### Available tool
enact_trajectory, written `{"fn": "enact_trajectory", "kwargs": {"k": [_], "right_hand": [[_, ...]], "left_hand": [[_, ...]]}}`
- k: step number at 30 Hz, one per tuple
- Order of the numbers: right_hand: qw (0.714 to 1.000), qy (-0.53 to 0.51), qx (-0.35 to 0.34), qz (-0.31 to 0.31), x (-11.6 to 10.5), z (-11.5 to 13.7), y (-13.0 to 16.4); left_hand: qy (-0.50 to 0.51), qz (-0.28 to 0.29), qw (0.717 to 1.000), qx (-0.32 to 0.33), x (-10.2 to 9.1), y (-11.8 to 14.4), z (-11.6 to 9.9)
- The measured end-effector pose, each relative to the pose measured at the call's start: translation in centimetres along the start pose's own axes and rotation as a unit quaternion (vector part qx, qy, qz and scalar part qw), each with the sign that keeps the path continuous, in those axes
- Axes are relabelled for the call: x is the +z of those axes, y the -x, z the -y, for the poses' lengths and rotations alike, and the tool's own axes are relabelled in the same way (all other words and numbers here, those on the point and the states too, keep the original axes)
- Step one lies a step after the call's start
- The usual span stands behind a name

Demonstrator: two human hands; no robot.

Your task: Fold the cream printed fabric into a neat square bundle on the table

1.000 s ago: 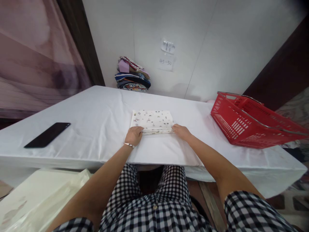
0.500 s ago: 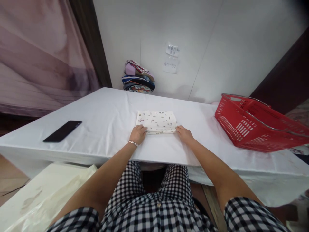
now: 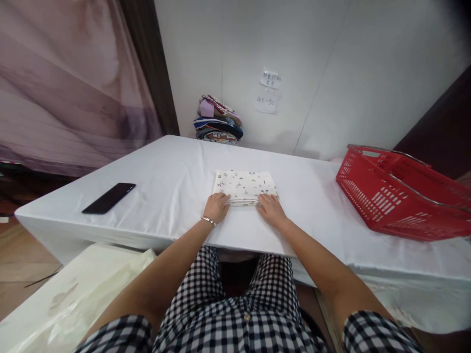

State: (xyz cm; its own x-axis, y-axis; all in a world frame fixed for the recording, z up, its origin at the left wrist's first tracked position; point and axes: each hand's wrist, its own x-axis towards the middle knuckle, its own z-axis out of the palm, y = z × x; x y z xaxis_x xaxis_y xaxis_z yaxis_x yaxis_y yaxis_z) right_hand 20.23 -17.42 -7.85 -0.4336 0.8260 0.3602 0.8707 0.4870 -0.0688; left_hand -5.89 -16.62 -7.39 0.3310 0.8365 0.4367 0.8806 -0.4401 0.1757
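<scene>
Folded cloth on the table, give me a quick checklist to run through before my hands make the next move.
1. Folded cloth lies flat and squared on the white table: ok.
2. Left hand touches its near left corner: ok.
3. Right hand rests at its near edge, right of the middle: ok.
4. Fingers under the layers for a firm hold: cannot tell.
5. Red basket stands to the right, apart from the cloth: ok.
6. Black phone lies far left, apart from both hands: ok.
</scene>
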Motion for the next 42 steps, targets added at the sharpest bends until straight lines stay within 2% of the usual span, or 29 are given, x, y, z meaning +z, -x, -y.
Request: {"fn": "enact_trajectory", "kwargs": {"k": [7,13,15,17,20,22,30,39,42], "right_hand": [[0.998,-0.034,0.009,-0.051,1.2,-0.3,0.3],[0.997,-0.045,0.006,-0.066,1.3,-0.4,0.5],[0.996,-0.048,0.007,-0.068,1.2,-0.4,0.5],[0.996,-0.050,0.008,-0.072,1.2,-0.3,0.5],[0.996,-0.051,0.008,-0.077,1.1,-0.3,0.6],[0.995,-0.052,0.005,-0.080,1.2,-0.4,0.6],[0.995,-0.045,-0.004,-0.089,1.5,-0.7,0.6],[0.995,-0.045,-0.002,-0.084,1.7,-0.8,0.7],[0.996,-0.043,-0.002,-0.084,1.7,-0.8,0.8]], "left_hand": [[0.042,-0.013,0.998,-0.044,0.5,-0.2,0.2],[0.098,-0.088,0.986,-0.105,0.3,0.9,1.0],[0.131,-0.119,0.974,-0.144,0.2,1.2,1.3],[0.179,-0.138,0.951,-0.211,0.1,1.3,1.6],[0.245,-0.134,0.903,-0.326,0.1,1.4,2.0],[0.265,-0.124,0.887,-0.357,0.1,1.5,2.2],[0.244,-0.071,0.911,-0.324,0.3,2.3,2.1],[0.178,-0.022,0.938,-0.297,0.4,1.5,1.8],[0.174,-0.009,0.938,-0.300,0.2,1.4,1.7]]}}
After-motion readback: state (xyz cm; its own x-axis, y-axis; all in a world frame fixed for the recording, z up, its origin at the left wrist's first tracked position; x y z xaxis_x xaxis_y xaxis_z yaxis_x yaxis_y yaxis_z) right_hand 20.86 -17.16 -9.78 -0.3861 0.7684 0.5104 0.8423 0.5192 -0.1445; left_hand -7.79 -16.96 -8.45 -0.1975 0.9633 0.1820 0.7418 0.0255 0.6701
